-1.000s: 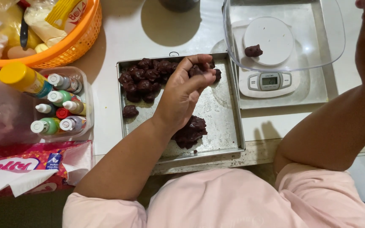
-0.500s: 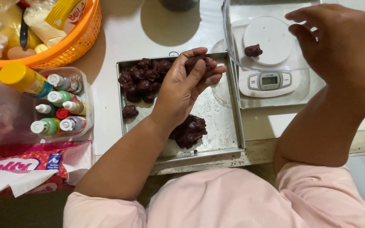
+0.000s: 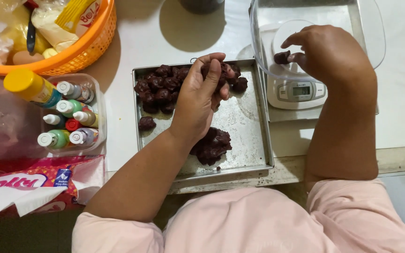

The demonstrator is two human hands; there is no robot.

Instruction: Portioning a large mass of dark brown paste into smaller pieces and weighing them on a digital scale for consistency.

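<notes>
**Dough portioning at scale**

Left hand (image 3: 201, 96) over metal tray (image 3: 244, 122), fingers curled, pinching a dark brown dough piece (image 3: 217, 75) above the heap of rolled dough balls (image 3: 162, 89) in tray's far-left corner. Larger dough lump (image 3: 212, 145) near tray's front edge. Right hand (image 3: 329, 54) inside clear bowl (image 3: 371, 42) on digital kitchen scale (image 3: 296, 91), fingertips closed on small dough bit (image 3: 281, 57). Left of tray on white table (image 3: 127, 51): clear tub of small colouring bottles (image 3: 69, 115), orange basket (image 3: 76, 51), tissue pack (image 3: 29, 182).

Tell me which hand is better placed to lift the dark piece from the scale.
The right hand: its fingers already touch the dark piece on the scale. The left hand is over the metal tray, holding dough.
</notes>
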